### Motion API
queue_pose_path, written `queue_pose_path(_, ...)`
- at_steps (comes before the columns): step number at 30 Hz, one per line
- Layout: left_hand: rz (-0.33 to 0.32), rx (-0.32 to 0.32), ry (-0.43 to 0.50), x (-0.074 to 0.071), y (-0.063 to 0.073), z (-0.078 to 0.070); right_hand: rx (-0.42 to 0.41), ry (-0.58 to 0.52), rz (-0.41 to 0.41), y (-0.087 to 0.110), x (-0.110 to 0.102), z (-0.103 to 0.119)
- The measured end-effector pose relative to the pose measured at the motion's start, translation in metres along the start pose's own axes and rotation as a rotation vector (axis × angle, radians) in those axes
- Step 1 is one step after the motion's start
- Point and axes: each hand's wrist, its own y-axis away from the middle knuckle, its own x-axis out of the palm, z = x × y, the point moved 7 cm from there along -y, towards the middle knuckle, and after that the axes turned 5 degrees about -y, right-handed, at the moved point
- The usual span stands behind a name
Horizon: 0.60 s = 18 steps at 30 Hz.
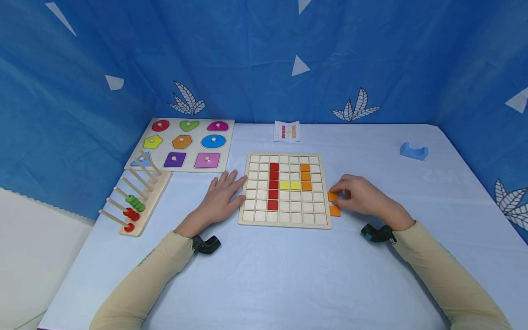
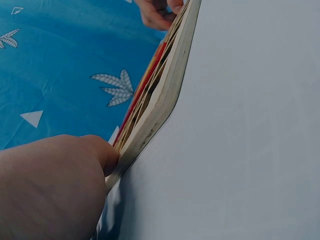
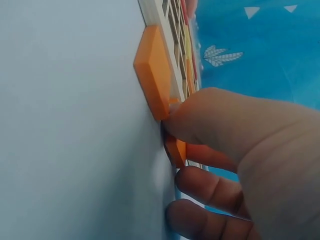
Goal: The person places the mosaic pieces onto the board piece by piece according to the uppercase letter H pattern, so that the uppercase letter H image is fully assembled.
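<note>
A wooden grid board (image 1: 284,225) lies on the table, with a column of several red squares, two yellow squares and three orange squares set in its cells. My left hand (image 1: 222,197) rests flat, fingers spread, its fingertips and thumb at the board's left edge. At the right edge, my right hand (image 1: 359,195) pinches an orange square tile (image 3: 176,152) between thumb and fingers, which partly cover it. A second orange tile (image 1: 335,211) lies just nearer, beside the board; the right wrist view shows this orange tile (image 3: 154,72) close to the thumb.
A small pattern card (image 1: 286,131) lies behind the board. To the back left is a knobbed shape puzzle (image 1: 189,153); in front of it stands a wooden peg rack (image 1: 150,201) with red and green beads. A blue notched block (image 1: 414,151) sits at the back right.
</note>
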Motion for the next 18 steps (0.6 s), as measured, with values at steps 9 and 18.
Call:
queue_pose_path(9, 0.001, 0.001, 0.001, 0.0, 0.0, 0.001, 0.016, 0.023, 0.002, -0.003, -0.004, 0.001)
queue_pose_path(18, 0.005, 0.004, 0.0, 0.002, 0.0, 0.002, -0.06, 0.012, 0.007, -0.017, -0.002, 0.024)
